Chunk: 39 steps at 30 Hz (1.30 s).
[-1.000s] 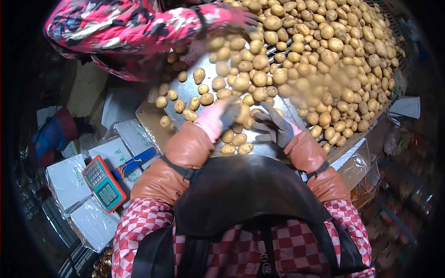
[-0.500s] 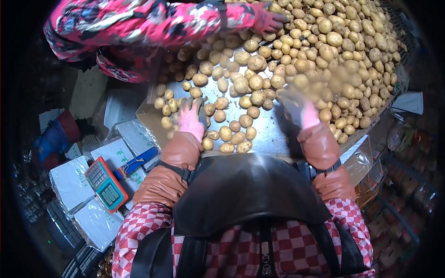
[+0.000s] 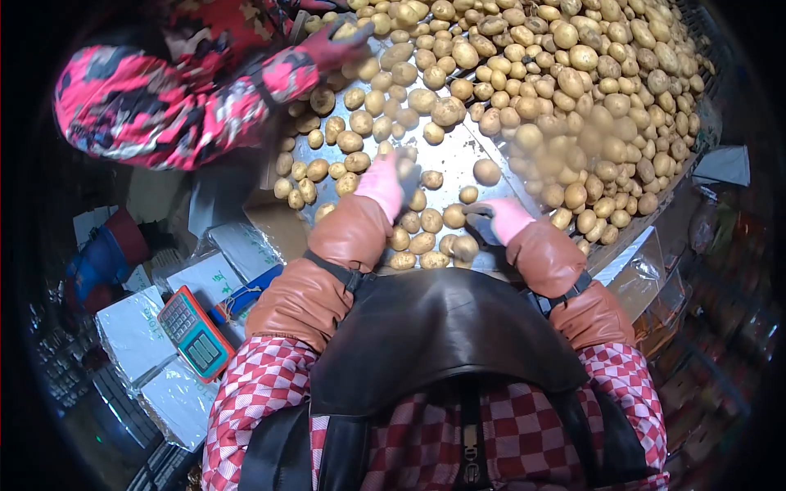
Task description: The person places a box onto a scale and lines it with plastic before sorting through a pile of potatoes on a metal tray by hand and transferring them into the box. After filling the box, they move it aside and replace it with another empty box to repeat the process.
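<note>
Loose potatoes [image 3: 431, 219] lie on a shiny metal tray [image 3: 458, 168] in front of me. My left hand [image 3: 386, 184], in a pink and grey glove, is turned on its edge among them, fingers stretched forward. A blurred potato shows beside its fingers, and I cannot make out whether they touch. My right hand [image 3: 499, 221], gloved alike, reaches in from the right. Its fingers are apart and slightly bent, close to a larger potato [image 3: 464, 247] near the tray's front edge. Neither hand is closed on a potato.
A big potato heap [image 3: 589, 98] fills the right and back. At the upper left, another person's gloved hand [image 3: 340, 45] is over potatoes. A calculator [image 3: 196, 335] rests on plastic-wrapped white packs [image 3: 135, 331] at my left. Cardboard [image 3: 278, 225] borders the tray.
My left hand has moved right and forward; my right hand has come left and nearer me, and potatoes between them have shifted. The other person's hand has moved left, away from the heap.
</note>
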### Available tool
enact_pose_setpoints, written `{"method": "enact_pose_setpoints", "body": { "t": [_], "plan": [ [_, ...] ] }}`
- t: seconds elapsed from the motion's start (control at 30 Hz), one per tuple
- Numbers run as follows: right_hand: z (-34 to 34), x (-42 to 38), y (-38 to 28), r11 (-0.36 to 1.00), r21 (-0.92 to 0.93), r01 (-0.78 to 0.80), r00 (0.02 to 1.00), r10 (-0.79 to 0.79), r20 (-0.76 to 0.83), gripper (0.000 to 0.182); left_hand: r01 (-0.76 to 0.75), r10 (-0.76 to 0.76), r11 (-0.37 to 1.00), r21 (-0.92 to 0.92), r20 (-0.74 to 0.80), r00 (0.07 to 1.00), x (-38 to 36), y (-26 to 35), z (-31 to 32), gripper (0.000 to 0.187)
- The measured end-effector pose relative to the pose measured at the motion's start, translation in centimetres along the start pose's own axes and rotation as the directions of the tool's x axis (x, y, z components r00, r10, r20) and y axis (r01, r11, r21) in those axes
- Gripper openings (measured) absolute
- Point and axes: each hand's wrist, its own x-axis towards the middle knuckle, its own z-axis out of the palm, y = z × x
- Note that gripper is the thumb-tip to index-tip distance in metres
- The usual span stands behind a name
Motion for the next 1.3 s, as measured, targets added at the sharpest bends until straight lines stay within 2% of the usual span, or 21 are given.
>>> {"method": "enact_pose_setpoints", "body": {
  "t": [0.07,0.13,0.2,0.23,0.3,0.4,0.5,0.63,0.73,0.8,0.87,0.97,1.0,1.03,1.07,1.1,1.13,1.17,1.2,1.27,1.3],
  "plan": [
    [-0.4,-0.9,0.1,0.852,0.516,-0.091,0.995,0.099,0.012,0.040,0.318,-0.243,0.863,-0.391,0.230,0.942,-0.6,3.4,-3.9,0.045],
    [-1.6,-2.4,-2.3,0.491,0.864,0.109,0.994,-0.059,-0.091,0.065,-0.157,0.165,0.982,-0.106,0.072,0.984,-1.4,3.2,-1.8,0.038],
    [-2.4,-2.3,-3.9,0.387,0.919,0.076,0.994,-0.098,-0.041,0.066,-0.482,0.481,0.876,-0.013,0.057,0.875,-0.2,6.3,-3.7,0.041],
    [-2.2,-1.4,-2.9,0.344,0.938,0.042,0.992,-0.129,0.003,0.069,-0.268,0.267,0.963,-0.010,0.143,0.953,2.2,8.2,-4.2,0.052],
    [-2.0,-0.9,-1.4,0.267,0.963,0.022,0.988,-0.154,0.020,0.071,-0.241,0.268,0.946,0.217,-0.103,0.958,7.9,7.3,-2.1,0.042],
    [-1.7,-2.7,0.2,0.016,0.998,0.066,0.994,-0.093,-0.064,0.069,-0.173,0.034,0.865,0.471,0.287,0.957,11.6,7.7,-2.3,0.061],
    [0.1,-2.9,5.7,-0.233,0.964,0.126,0.989,-0.042,-0.139,0.070,-0.084,-0.063,0.894,0.440,0.309,0.949,13.7,7.7,-2.4,0.052],
    [-0.7,-4.9,3.2,-0.356,0.921,0.156,0.988,0.075,-0.139,0.073,0.204,-0.185,0.971,-0.125,0.145,0.972,9.0,8.1,-3.3,0.062],
    [0.6,-4.6,3.1,-0.550,0.825,0.127,0.985,-0.029,-0.172,0.072,-0.321,0.284,0.947,0.028,0.396,0.873,3.7,9.1,-2.4,0.056],
    [0.2,-6.0,1.7,0.199,0.948,0.247,0.969,-0.029,-0.247,0.070,-0.282,0.283,0.958,-0.049,0.304,0.910,4.5,6.5,0.0,0.053],
    [1.7,-6.6,3.0,0.296,0.857,0.421,0.899,-0.015,-0.437,0.062,-0.458,0.458,0.889,0.020,0.007,0.889,3.5,5.7,-0.8,0.050],
    [3.1,-9.9,4.6,0.606,0.536,0.588,0.600,0.117,-0.792,0.037,-0.420,0.420,0.826,0.375,0.086,0.903,0.0,-0.1,0.7,0.053],
    [4.8,-10.9,8.6,0.348,0.689,0.636,0.655,0.229,-0.720,0.039,-0.540,0.539,0.724,0.429,0.138,0.831,-2.0,-2.5,0.1,0.056],
    [2.7,-15.1,4.7,-0.403,0.543,0.737,0.661,0.259,-0.704,0.044,-0.572,0.536,0.678,0.462,0.222,0.815,-3.8,-3.6,-0.7,0.057],
    [2.8,-16.6,8.0,0.224,0.485,0.845,0.406,0.322,-0.855,0.044,-0.544,0.525,0.718,0.435,0.175,0.833,-5.6,-5.1,-1.1,0.057],
    [3.3,-20.3,13.6,0.229,0.637,0.736,0.537,0.376,-0.755,0.043,-0.544,0.527,0.685,0.485,0.186,0.829,-6.7,-6.0,-1.5,0.056],
    [2.9,-23.1,15.6,-0.250,0.616,0.747,0.662,0.191,-0.724,0.040,-0.537,0.490,0.668,0.515,0.238,0.838,-7.5,-6.5,-2.4,0.057],
    [3.0,-23.6,13.8,0.000,0.449,0.894,0.334,0.668,-0.665,0.042,-0.487,0.424,0.684,0.543,0.247,0.872,-8.2,-7.1,-2.6,0.059],
    [2.8,-23.9,12.4,0.175,0.455,0.873,0.172,0.763,-0.623,0.045,-0.432,0.354,0.695,0.574,0.250,0.901,-8.5,-7.9,-2.6,0.060],
    [3.7,-27.3,20.6,0.575,0.782,0.239,0.281,0.730,-0.623,0.054,-0.387,0.306,0.670,0.634,0.240,0.921,-8.6,-9.3,-1.9,0.060],
    [4.0,-27.1,23.2,0.318,0.858,0.403,0.328,0.825,-0.460,0.055,-0.371,0.301,0.664,0.649,0.222,0.927,-8.6,-9.2,-1.7,0.059]
  ]
}}
